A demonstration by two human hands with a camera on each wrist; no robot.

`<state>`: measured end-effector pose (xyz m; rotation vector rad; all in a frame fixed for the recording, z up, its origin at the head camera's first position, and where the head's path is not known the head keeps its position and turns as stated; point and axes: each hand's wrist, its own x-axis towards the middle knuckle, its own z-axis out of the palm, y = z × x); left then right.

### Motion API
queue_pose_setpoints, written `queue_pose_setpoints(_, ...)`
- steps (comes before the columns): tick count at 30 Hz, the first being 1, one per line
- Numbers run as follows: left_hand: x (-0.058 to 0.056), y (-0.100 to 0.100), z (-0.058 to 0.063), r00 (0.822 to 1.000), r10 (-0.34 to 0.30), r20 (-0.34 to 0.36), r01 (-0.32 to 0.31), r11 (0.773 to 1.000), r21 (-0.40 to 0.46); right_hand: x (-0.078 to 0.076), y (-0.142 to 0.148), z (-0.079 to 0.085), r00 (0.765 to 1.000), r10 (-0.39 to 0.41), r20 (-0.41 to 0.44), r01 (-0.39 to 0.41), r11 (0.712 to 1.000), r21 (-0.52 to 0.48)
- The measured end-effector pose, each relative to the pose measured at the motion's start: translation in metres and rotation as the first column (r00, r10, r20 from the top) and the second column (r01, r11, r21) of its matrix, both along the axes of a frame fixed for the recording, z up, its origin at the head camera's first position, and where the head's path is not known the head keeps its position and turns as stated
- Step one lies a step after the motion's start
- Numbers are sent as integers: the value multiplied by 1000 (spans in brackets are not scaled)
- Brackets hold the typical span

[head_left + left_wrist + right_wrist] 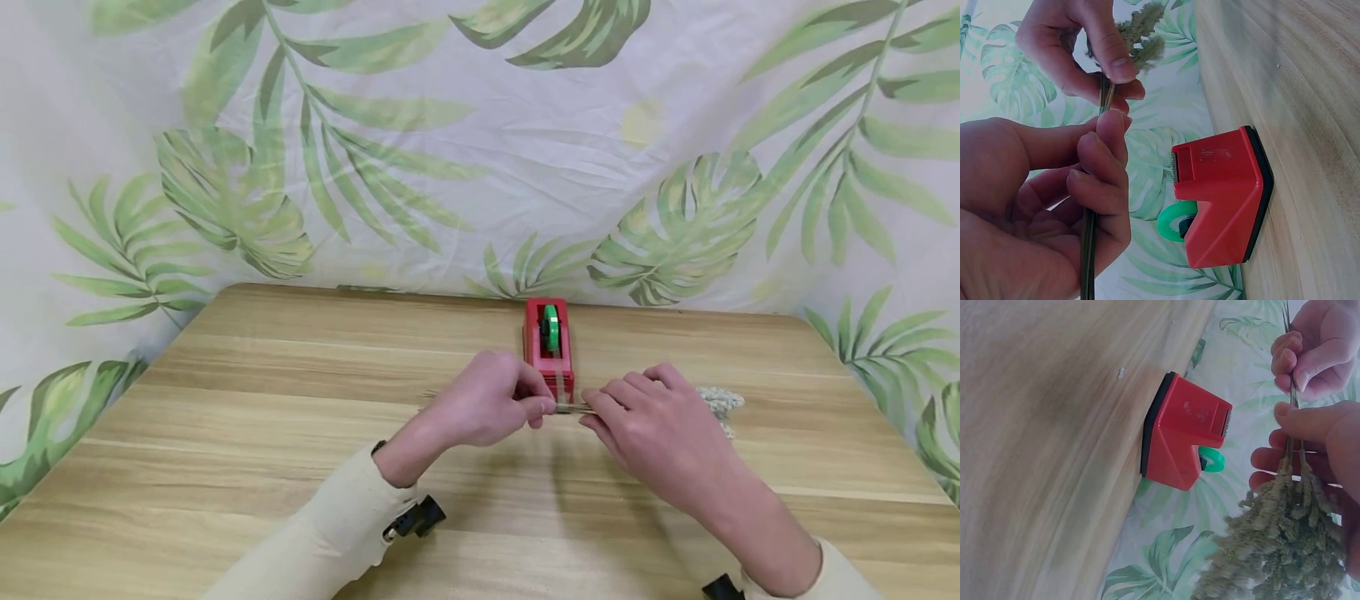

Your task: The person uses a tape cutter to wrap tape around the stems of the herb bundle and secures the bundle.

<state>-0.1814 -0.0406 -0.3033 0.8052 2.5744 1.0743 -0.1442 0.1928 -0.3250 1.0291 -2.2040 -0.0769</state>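
Note:
Both hands hold a bundle of dried flowers by its thin stems point(573, 408), above the table. My left hand point(480, 400) has its fingers curled round the stems, thumb and forefinger pinching them close to the other hand. With thumb and fingers, my right hand point(660, 433) grips the stems just below the pale, fluffy flower heads point(1279, 544). Directly behind the stems stands a red tape dispenser point(1225, 187) with a green tape roll point(552, 327). A translucent strip of tape point(559, 385) runs from its front toward the stems between the hands.
The wood-grain table point(225, 433) reaches back to a white cloth backdrop point(540, 192) printed with green leaves. A small pale speck point(1120, 373) lies on the tabletop. Black wrist cameras sit on both forearms.

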Motion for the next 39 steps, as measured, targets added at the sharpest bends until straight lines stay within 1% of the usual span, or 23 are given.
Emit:
queue_pose_setpoints(3, -1, 1, -1, 1000, 11, -13, -11, 1000, 8, -2, 0, -2, 1000, 7, 2, -7, 1000, -9)
queue_pose_setpoints(7, -2, 1, -2, 999, 28, -18, -27, 999, 19, -3, 1, -3, 1000, -2, 12, 2, 1000, -13)
queue_pose_setpoints(16, -3, 1, -4, 996, 76, -37, -74, 996, 50, -3, 5, -2, 997, -15, 75, 14, 1000, 5)
queue_pose_setpoints(23, -3, 2, -5, 993, 116, -30, -114, 991, 65, -4, 5, -3, 994, -34, 99, 32, 999, 24)
queue_pose_setpoints(29, -3, 3, -6, 991, 136, 2, -136, 987, 82, -4, 6, -5, 993, -54, 110, 50, 998, 35)
queue_pose_setpoints(33, -2, 3, -6, 988, 154, 33, -156, 983, 95, -3, 6, -5, 991, -79, 108, 73, 995, 64)
queue_pose_setpoints(39, -3, 4, -9, 981, 182, 71, -190, 975, 115, -3, 5, -5, 988, -117, 103, 106, 989, 105)
